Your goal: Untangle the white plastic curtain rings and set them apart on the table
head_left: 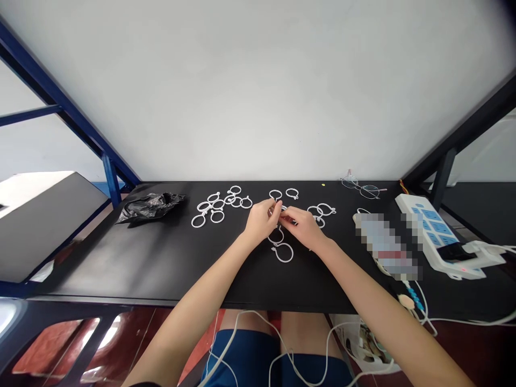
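Note:
My left hand [261,217] and my right hand [300,224] meet at the middle of the black table, fingertips pinched together. Between them a white plastic curtain ring [284,207] shows only in part; the fingers hide most of it. Just below the hands lie two more rings, one of them the open-looking ring [284,252]. Beyond them are a ring [276,194] and another ring [292,193]. Several rings form a loose group [217,205] left of my left hand. A smaller cluster [322,210] lies right of my right hand.
A crumpled black plastic bag [151,207] lies at the left. To the right are eyeglasses [360,186], a phone [385,244] with a cable and a white power strip [437,231] with a plugged-in charger. White cables [296,371] hang over my lap. A wall borders the table's back.

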Tool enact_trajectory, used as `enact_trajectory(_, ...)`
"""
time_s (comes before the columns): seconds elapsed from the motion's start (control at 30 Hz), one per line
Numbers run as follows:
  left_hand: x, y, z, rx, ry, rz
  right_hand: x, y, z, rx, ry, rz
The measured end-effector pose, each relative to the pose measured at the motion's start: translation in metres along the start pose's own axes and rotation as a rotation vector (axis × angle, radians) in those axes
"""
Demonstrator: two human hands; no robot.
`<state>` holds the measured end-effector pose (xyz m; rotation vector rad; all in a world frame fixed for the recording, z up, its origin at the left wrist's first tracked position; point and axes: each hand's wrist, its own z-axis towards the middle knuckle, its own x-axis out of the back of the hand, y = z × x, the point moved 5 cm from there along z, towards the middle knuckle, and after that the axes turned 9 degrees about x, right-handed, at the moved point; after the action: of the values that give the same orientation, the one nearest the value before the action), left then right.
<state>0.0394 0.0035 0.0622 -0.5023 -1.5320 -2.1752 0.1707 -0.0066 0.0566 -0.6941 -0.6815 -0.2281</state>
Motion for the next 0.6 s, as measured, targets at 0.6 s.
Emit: enact_trajectory(0.6, 0.005, -0.049, 0.012, 0.667, 0.193, -1.019, -0.001, 0.005, -0.001, -0.028, -0.077, -0.027)
